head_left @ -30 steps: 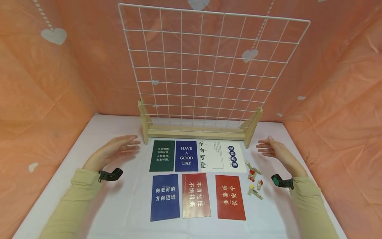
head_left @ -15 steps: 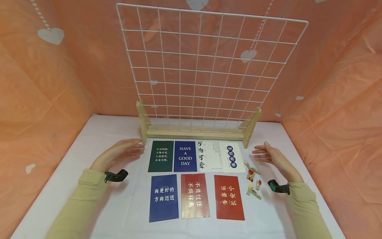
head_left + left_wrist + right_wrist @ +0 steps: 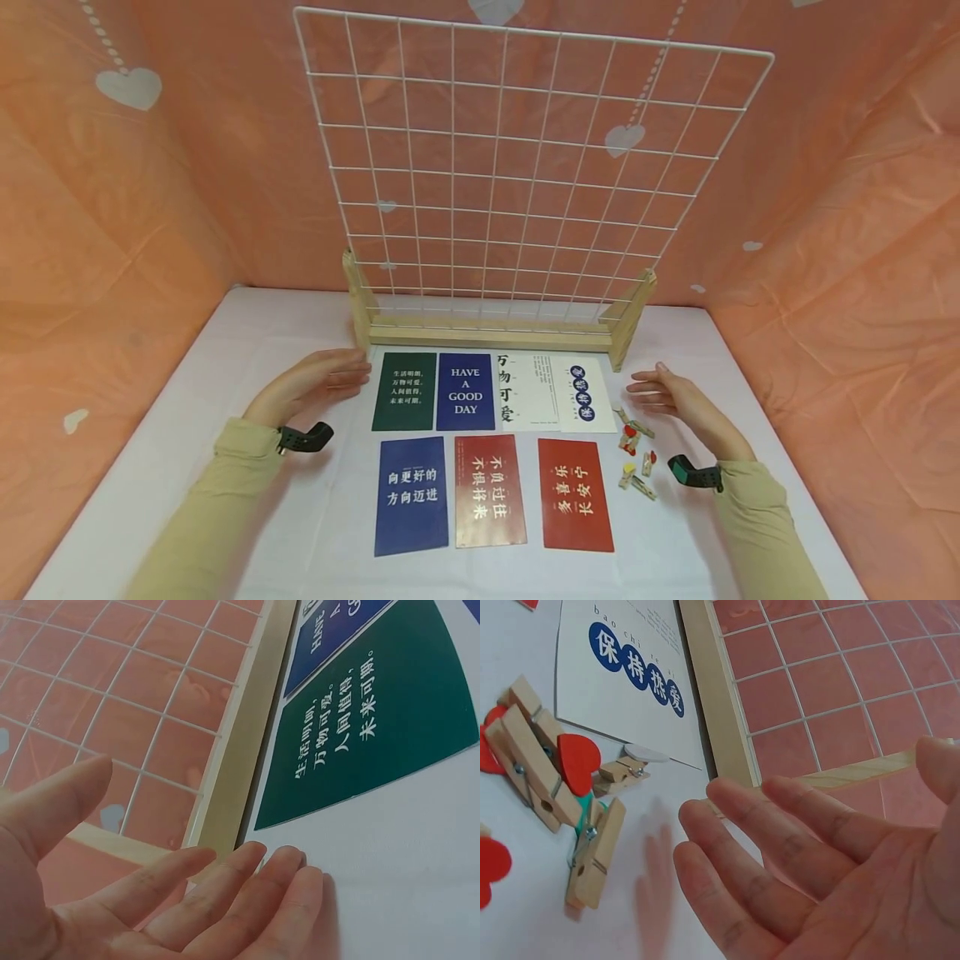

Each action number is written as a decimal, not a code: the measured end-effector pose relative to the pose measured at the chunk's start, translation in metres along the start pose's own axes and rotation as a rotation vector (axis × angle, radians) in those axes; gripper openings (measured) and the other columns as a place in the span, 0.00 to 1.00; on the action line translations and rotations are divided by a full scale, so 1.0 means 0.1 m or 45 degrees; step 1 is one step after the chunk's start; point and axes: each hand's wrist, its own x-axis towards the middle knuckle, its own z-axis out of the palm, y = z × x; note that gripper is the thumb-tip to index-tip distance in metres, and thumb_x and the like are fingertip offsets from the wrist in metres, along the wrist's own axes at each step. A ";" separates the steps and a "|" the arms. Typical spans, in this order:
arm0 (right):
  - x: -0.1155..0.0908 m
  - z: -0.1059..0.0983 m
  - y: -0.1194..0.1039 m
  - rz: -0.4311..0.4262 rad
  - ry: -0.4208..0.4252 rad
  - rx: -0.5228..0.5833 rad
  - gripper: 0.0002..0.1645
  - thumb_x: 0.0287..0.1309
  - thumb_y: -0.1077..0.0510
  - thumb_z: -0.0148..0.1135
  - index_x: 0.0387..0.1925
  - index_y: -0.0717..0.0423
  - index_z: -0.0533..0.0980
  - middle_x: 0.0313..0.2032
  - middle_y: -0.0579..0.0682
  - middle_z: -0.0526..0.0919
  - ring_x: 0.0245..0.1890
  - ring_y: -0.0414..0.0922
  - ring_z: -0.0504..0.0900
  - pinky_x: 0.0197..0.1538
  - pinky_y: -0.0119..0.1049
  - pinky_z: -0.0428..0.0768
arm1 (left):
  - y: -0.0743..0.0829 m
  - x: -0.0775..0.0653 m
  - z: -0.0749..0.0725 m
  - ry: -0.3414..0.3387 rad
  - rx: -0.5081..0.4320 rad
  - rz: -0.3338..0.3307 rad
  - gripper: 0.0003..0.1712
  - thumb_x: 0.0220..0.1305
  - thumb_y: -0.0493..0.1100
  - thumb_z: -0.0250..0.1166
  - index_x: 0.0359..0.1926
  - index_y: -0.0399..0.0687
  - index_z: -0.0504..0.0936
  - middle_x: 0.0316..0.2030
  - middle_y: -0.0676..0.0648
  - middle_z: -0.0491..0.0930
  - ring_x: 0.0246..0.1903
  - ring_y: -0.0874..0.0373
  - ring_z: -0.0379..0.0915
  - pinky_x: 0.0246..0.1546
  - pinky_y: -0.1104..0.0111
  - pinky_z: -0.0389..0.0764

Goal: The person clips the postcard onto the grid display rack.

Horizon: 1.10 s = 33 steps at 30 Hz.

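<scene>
Left hand (image 3: pixel 318 383) and right hand (image 3: pixel 684 403) are outstretched, empty; the green card (image 3: pixel 404 392) beside the left looks light, bendable, best edge-pinched, the clips (image 3: pixel 604 847) near the right stiff.

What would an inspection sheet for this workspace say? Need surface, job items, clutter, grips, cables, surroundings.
Surface: white tabletop, with the cards and pegs lying on it.
Cards, back row: green card, HAVE A GOOD DAY card, white cards.
Cards, front row: blue card, two red cards.
Pegs: wooden clothespins, loose, some with hearts.
Stand: wire grid, upright in wooden base.
Clutter: nothing seen.
Left grip: fingers extended, holding nothing, beside the green card.
Right grip: fingers extended, holding nothing, near the clothespins.
Cables: nothing seen.
Surroundings: orange sheeting behind and at both sides.
</scene>
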 end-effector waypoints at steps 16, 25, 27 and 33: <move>0.01 0.04 0.01 0.023 -0.040 -0.021 0.44 0.73 0.36 0.28 0.65 0.72 0.61 0.58 0.68 0.72 0.58 0.61 0.72 0.59 0.51 0.73 | -0.28 0.37 -0.18 -0.032 0.119 0.076 0.38 0.64 0.54 0.63 0.65 0.35 0.61 0.61 0.36 0.63 0.58 0.46 0.69 0.57 0.62 0.74; 0.03 0.06 0.02 0.024 -0.045 -0.043 0.44 0.73 0.36 0.26 0.65 0.72 0.61 0.57 0.68 0.73 0.57 0.61 0.74 0.56 0.46 0.76 | -0.05 0.29 0.11 0.074 0.271 0.077 0.31 0.68 0.35 0.57 0.64 0.20 0.56 0.58 0.26 0.64 0.46 0.49 0.77 0.52 0.61 0.78; 0.02 0.07 0.02 0.030 -0.045 -0.034 0.44 0.73 0.36 0.26 0.65 0.72 0.61 0.57 0.68 0.73 0.56 0.61 0.74 0.56 0.46 0.77 | -0.05 0.32 0.14 0.114 0.304 0.076 0.31 0.67 0.33 0.58 0.63 0.18 0.58 0.55 0.26 0.68 0.41 0.52 0.79 0.48 0.63 0.81; 0.02 0.09 0.03 0.071 -0.037 -0.023 0.45 0.72 0.34 0.26 0.65 0.71 0.61 0.58 0.67 0.73 0.57 0.60 0.73 0.58 0.47 0.75 | -0.07 0.42 0.17 0.206 0.427 0.078 0.31 0.62 0.31 0.63 0.62 0.20 0.63 0.36 0.37 0.77 0.29 0.59 0.79 0.35 0.69 0.84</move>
